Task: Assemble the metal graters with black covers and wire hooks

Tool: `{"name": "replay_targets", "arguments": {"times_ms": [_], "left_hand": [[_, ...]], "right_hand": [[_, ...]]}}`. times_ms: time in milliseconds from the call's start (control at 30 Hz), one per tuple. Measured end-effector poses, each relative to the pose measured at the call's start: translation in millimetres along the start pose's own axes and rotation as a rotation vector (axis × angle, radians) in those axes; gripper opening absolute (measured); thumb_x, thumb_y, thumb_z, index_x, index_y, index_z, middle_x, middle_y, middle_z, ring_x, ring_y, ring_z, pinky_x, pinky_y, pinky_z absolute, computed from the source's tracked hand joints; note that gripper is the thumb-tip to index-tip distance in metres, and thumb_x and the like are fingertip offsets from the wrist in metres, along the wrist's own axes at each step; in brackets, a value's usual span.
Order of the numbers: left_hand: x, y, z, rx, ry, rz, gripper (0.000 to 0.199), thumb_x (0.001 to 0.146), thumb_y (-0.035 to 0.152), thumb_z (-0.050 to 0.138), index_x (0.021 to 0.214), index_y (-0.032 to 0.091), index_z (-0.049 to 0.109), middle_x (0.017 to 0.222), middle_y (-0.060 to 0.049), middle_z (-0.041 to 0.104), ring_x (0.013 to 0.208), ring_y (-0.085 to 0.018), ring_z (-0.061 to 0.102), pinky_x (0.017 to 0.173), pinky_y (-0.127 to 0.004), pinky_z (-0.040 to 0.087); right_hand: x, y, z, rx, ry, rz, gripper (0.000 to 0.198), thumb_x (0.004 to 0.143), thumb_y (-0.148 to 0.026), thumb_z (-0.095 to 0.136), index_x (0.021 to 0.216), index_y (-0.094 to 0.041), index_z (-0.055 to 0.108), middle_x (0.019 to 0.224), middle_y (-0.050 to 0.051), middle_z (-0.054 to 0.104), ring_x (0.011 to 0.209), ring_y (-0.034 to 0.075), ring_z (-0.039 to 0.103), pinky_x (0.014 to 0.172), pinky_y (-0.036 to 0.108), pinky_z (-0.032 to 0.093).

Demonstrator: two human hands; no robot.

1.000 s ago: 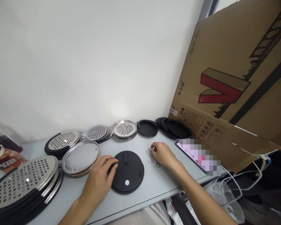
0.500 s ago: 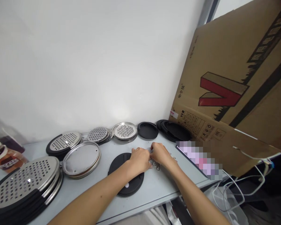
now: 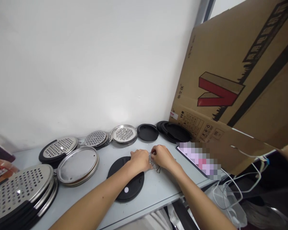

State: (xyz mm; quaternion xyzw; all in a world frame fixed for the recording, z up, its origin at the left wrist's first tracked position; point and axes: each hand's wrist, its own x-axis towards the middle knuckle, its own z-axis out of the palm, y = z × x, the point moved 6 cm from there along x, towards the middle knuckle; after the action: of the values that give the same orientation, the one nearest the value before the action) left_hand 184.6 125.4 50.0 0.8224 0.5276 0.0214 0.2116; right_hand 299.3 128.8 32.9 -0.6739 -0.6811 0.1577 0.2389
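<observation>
A round black lid-like disc point(image 3: 132, 190) lies on the shelf, partly covered by my left hand point(image 3: 141, 160) and forearm. That hand is closed above the disc's right edge, its fingertips hidden from me. Just right of it, my right hand point(image 3: 162, 156) is curled in a pinch close to my left fingers. Small bent metal wire pieces point(image 3: 155, 166) show between and below the two hands. Whatever is pinched there is too small and covered to make out.
Along the wall stand stacks of round graters point(image 3: 124, 134), plain metal discs point(image 3: 78, 164) and black round trays point(image 3: 177, 131). A large grater stack point(image 3: 21, 191) is at left. Right are a phone-like blurred screen point(image 3: 198, 159), a cardboard box point(image 3: 206, 127) and white cables point(image 3: 240, 188).
The view has shifted slightly, so things sit a little further left. Both hands stay close together by the metal pieces, with the right fingers slightly more curled in.
</observation>
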Motion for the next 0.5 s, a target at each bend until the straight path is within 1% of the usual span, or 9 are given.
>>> {"name": "replay_targets", "arguments": {"times_ms": [67,100,200,267,300,367,433,500], "left_hand": [[1,-1,2,-0.024,0.01,-0.001,0.013,0.058,0.027,0.078,0.068,0.022,0.071,0.082,-0.01,0.074,0.094,-0.035,0.066,0.084,-0.046,0.047],[2,-1,3,-0.04,0.009,-0.001,0.014,0.057,0.026,0.078,0.068,0.022,0.071,0.083,-0.009,0.074,0.093,-0.034,0.066,0.083,-0.045,0.047],[5,-3,5,-0.098,-0.002,0.004,0.016,0.053,0.024,0.08,0.065,0.023,0.07,0.077,-0.006,0.074,0.086,-0.031,0.068,0.08,-0.041,0.048],[6,-3,5,-0.146,0.009,0.011,0.013,0.054,0.022,0.08,0.062,0.022,0.068,0.073,-0.005,0.073,0.081,-0.029,0.068,0.078,-0.04,0.048],[7,-2,5,-0.174,0.023,0.018,0.012,0.056,0.022,0.079,0.061,0.022,0.068,0.071,-0.005,0.073,0.079,-0.028,0.068,0.077,-0.039,0.049],[4,-3,4,-0.24,0.05,0.041,0.009,0.06,0.021,0.076,0.06,0.021,0.067,0.07,-0.004,0.073,0.076,-0.026,0.068,0.074,-0.036,0.049],[-3,-7,1,-0.321,0.074,0.079,0.007,0.063,0.022,0.074,0.063,0.02,0.067,0.071,-0.004,0.073,0.073,-0.023,0.068,0.068,-0.031,0.049],[-16,-18,-6,-0.407,0.09,0.123,0.008,0.068,0.025,0.073,0.072,0.019,0.068,0.073,-0.002,0.072,0.072,-0.02,0.067,0.064,-0.026,0.048]], "right_hand": [[-2,3,-12,0.098,0.053,0.004,0.019,0.069,-0.009,0.056,0.078,-0.016,0.071,0.079,0.008,0.071,0.081,0.021,0.065,0.072,0.027,0.043],[-3,5,-17,0.156,0.07,0.009,0.018,0.071,-0.011,0.056,0.08,-0.016,0.071,0.077,0.007,0.071,0.078,0.02,0.065,0.071,0.027,0.044],[-5,14,-29,0.351,0.079,0.027,0.015,0.079,-0.021,0.055,0.086,-0.015,0.067,0.067,0.004,0.068,0.061,0.017,0.065,0.062,0.027,0.049],[-6,19,-32,0.46,0.072,0.029,0.02,0.082,-0.032,0.056,0.086,-0.014,0.065,0.064,0.004,0.068,0.055,0.016,0.064,0.057,0.027,0.051],[-7,21,-33,0.534,0.072,0.035,0.024,0.082,-0.038,0.059,0.085,-0.014,0.064,0.064,0.004,0.068,0.054,0.016,0.064,0.057,0.028,0.051],[-9,23,-32,0.722,0.07,0.068,0.031,0.075,-0.044,0.069,0.08,-0.014,0.065,0.063,0.006,0.069,0.053,0.016,0.063,0.056,0.029,0.052],[-11,22,-27,0.909,0.054,0.106,0.034,0.067,-0.044,0.078,0.074,-0.013,0.066,0.06,0.006,0.068,0.051,0.016,0.061,0.054,0.028,0.051],[-13,15,-20,1.024,0.009,0.111,0.036,0.061,-0.043,0.083,0.074,-0.012,0.069,0.06,0.006,0.069,0.051,0.015,0.062,0.054,0.028,0.051]]}}
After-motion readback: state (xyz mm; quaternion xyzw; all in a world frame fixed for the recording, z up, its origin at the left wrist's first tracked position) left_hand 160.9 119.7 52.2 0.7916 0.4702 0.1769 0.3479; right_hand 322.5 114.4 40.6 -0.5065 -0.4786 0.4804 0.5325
